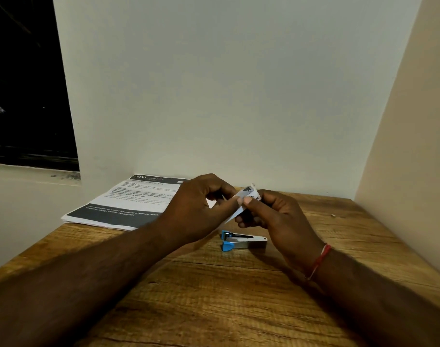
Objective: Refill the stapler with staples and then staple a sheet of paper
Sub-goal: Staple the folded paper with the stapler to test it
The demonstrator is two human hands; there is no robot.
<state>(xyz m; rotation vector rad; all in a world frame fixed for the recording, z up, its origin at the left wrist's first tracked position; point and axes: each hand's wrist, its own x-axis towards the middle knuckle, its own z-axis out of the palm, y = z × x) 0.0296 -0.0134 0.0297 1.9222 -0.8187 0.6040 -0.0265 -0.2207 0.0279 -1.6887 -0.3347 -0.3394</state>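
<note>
A small stapler point(244, 240) with blue ends and a metal body lies on the wooden table point(214, 296), just below my hands. My left hand point(199, 209) and my right hand point(271, 214) meet above it and both pinch a small white staple box point(247, 194); a white flap of it hangs down between the fingers. Whether the box is open I cannot tell. A stack of printed paper sheets point(128, 204) lies at the back left of the table, partly hidden by my left hand.
White walls close off the table at the back and on the right. A small loose bit, perhaps a staple piece point(333, 216), lies on the table at the right. A dark window point(26, 96) is at the far left.
</note>
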